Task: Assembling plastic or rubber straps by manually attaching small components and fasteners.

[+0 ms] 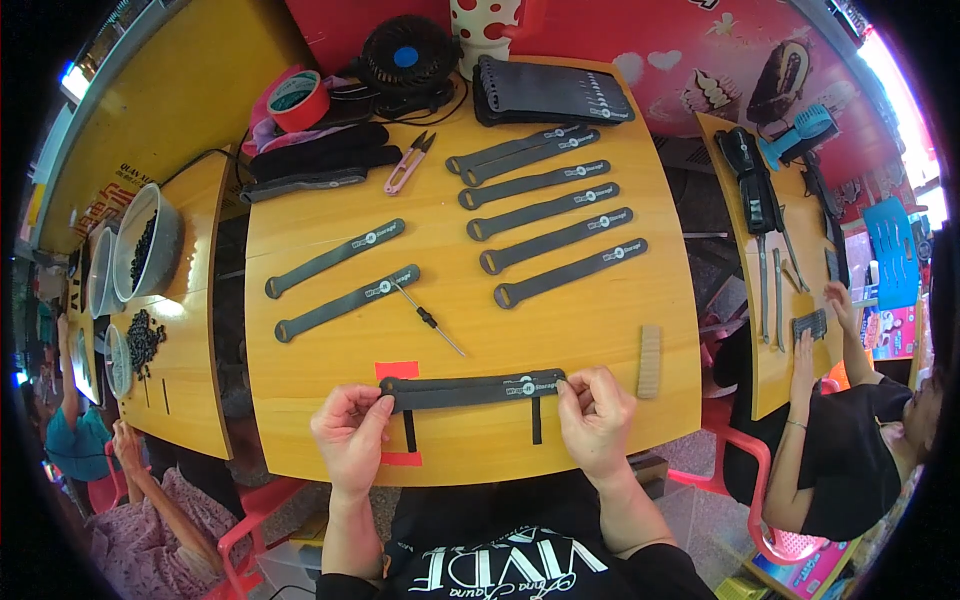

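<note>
Near the table's front edge, my left hand [352, 432] pinches the looped end of a dark grey strap [465, 391]. At its other end, the plain tip is pinched by my right hand [597, 418]. The strap is stretched level between them and seems to be more than one layer. Below it, a narrow black strip [410, 433] and a second black strip [537, 424] point toward me; their upper ends are hidden. Red tape [400, 459] marks the table by my left hand. Beyond lie two grey straps [345, 305] and a thin metal tool with a black grip [428, 319].
Several grey straps [560, 228] lie in a row at right centre. Pink thread snips [408, 166], a stack of grey strap sheets [550, 92], a black fan [408, 55] and red tape roll [297, 102] are farther back. A beige block [650, 362] lies right. Co-workers sit at both sides.
</note>
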Demonstrator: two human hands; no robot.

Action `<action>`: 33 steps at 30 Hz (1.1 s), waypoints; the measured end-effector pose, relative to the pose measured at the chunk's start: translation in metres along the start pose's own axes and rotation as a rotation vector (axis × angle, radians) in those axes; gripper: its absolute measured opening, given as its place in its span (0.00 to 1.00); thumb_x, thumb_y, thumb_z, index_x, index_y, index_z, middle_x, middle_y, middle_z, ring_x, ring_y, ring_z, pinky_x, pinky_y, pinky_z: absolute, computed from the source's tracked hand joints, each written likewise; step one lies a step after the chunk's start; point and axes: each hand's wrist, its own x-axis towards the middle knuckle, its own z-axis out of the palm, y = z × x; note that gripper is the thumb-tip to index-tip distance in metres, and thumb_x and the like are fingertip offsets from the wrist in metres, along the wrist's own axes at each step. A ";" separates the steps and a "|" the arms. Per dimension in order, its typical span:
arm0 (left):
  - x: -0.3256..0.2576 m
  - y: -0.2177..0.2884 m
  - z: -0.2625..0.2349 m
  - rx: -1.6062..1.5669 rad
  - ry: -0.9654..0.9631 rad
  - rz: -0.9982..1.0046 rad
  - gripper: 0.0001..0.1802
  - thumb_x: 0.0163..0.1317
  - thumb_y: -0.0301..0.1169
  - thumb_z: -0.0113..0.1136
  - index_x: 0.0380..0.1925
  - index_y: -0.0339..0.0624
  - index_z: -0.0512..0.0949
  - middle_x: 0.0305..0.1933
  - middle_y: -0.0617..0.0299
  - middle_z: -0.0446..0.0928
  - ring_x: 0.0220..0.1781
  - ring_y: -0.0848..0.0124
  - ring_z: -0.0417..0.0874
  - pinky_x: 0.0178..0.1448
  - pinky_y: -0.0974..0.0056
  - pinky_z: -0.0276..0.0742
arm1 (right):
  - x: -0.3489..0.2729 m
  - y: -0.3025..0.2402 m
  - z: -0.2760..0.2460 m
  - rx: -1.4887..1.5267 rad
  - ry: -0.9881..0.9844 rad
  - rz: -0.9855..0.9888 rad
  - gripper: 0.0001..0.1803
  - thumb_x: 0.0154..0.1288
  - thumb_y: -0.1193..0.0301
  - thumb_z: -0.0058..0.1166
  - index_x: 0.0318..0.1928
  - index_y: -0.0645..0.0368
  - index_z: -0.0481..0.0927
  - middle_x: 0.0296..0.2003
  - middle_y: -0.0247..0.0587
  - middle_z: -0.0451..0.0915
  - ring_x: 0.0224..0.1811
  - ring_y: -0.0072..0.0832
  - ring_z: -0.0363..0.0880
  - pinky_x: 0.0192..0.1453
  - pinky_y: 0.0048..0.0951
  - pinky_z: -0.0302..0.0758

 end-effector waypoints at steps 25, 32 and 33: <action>-0.003 0.005 0.006 0.246 0.060 0.194 0.05 0.55 0.15 0.66 0.30 0.32 0.80 0.26 0.65 0.79 0.28 0.81 0.76 0.33 0.75 0.72 | -0.002 0.002 0.001 -0.058 -0.008 -0.005 0.10 0.52 0.88 0.59 0.29 0.63 0.73 0.23 0.40 0.72 0.18 0.26 0.72 0.23 0.26 0.67; -0.001 0.007 0.008 0.392 0.088 0.274 0.05 0.53 0.16 0.67 0.29 0.32 0.80 0.25 0.62 0.77 0.26 0.78 0.77 0.30 0.73 0.72 | -0.001 0.001 0.001 -0.062 -0.014 0.004 0.10 0.52 0.88 0.59 0.29 0.63 0.73 0.23 0.40 0.73 0.18 0.26 0.72 0.23 0.26 0.67; -0.002 0.008 0.008 0.386 0.090 0.267 0.05 0.53 0.16 0.67 0.29 0.32 0.80 0.25 0.62 0.77 0.25 0.78 0.77 0.30 0.73 0.72 | -0.001 0.000 0.001 -0.069 -0.012 0.002 0.10 0.52 0.88 0.59 0.29 0.63 0.73 0.23 0.40 0.73 0.18 0.26 0.72 0.23 0.26 0.66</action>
